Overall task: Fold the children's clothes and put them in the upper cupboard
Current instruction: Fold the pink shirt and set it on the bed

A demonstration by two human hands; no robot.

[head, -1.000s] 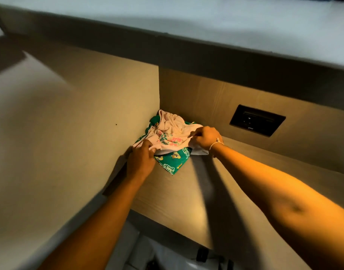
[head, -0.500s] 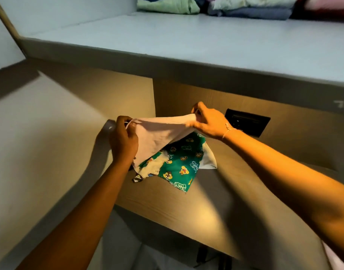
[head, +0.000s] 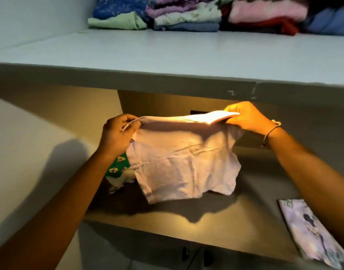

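Above counter (head: 216,227): both hands (head: 116,133) (head: 247,117) gripping pale shirt (head: 184,162) taut; on upper shelf (head: 167,53): folded clothes (head: 186,14).

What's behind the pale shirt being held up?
Behind the pale shirt, a green printed garment pokes out at its lower left on the wooden shelf. The rest is covered.

Pale shirt (head: 183,162) lifted off green garment (head: 117,167), now stretched between left hand (head: 118,133) and right hand (head: 247,117).
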